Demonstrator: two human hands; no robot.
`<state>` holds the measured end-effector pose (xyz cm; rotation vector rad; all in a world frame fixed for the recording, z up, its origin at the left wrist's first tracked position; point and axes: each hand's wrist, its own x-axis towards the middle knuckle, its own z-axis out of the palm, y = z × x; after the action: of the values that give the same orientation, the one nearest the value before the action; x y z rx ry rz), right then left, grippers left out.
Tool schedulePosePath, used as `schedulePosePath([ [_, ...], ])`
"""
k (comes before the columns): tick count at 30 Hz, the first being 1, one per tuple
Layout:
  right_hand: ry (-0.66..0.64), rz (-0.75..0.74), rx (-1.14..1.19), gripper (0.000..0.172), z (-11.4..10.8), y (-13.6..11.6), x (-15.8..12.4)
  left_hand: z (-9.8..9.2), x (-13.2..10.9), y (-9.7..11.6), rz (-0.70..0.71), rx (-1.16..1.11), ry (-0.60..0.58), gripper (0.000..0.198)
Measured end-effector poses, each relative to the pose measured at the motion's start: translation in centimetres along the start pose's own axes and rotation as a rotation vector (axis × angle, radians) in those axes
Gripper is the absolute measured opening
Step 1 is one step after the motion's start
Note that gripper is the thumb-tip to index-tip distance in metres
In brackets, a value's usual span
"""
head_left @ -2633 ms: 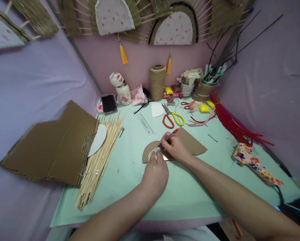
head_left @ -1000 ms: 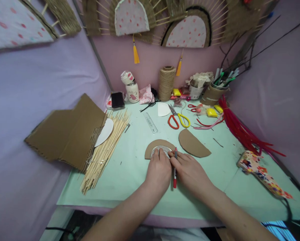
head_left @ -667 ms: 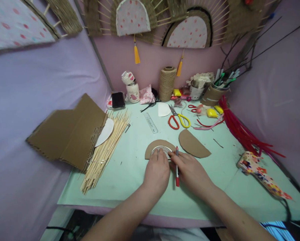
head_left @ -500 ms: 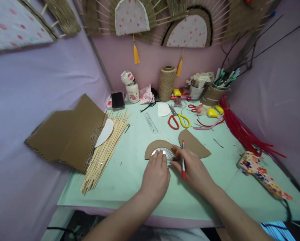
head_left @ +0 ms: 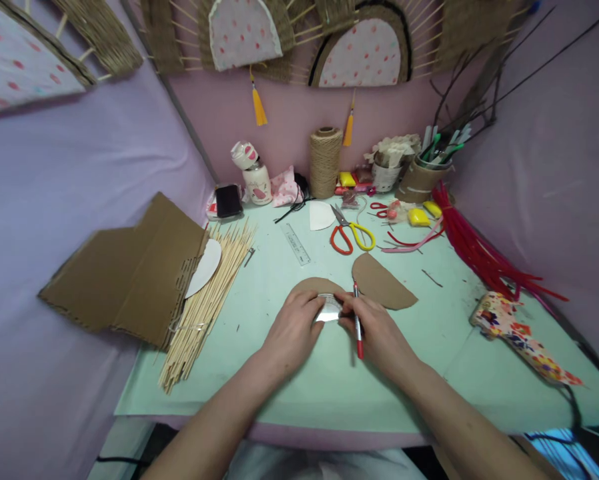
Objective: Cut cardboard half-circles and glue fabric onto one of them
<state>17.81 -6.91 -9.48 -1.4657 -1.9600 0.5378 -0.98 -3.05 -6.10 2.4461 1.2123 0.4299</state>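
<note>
A clear protractor [head_left: 328,308] lies on a brown cardboard half-circle [head_left: 313,287] near the middle of the pale green table [head_left: 289,373]. My left hand [head_left: 293,331] pinches the protractor's left edge with curled fingers. My right hand [head_left: 379,335] holds a red pen [head_left: 358,321] and its fingertips also touch the protractor's right side. A second cardboard half-circle [head_left: 379,281] lies just right of the pen's tip.
A bundle of bamboo skewers [head_left: 207,300] and folded cardboard [head_left: 124,273] lie at the left. A ruler [head_left: 295,244], red-and-yellow scissors [head_left: 348,233], a twine spool [head_left: 325,162], red pipe cleaners [head_left: 472,250] and a patterned glue gun [head_left: 517,337] are around.
My left hand went from pressing flat on the protractor to pinching its edge. My right hand turned the pen to lie along the hand and came in to the protractor.
</note>
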Motion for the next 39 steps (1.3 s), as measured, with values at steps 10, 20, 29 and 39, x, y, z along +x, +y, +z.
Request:
schedulePosePath([
  [10,0.02,0.026,0.013,0.016,0.2,-0.2,-0.2,0.8,-0.1,0.9,-0.222,0.342,0.076,0.04],
  [20,0.004,-0.008,-0.027,0.036,0.1,-0.2,-0.1,-1.6,0.1,-3.4,0.08,0.186,-0.183,0.045],
  [29,-0.007,-0.017,-0.067,0.017,-0.2,-0.7,0.0,0.5,-0.3,-2.5,-0.092,0.332,0.003,0.042],
  [39,-0.023,-0.022,-0.075,0.009,-0.2,-0.8,0.0,0.4,-0.2,-2.7,-0.131,0.282,0.031,0.041],
])
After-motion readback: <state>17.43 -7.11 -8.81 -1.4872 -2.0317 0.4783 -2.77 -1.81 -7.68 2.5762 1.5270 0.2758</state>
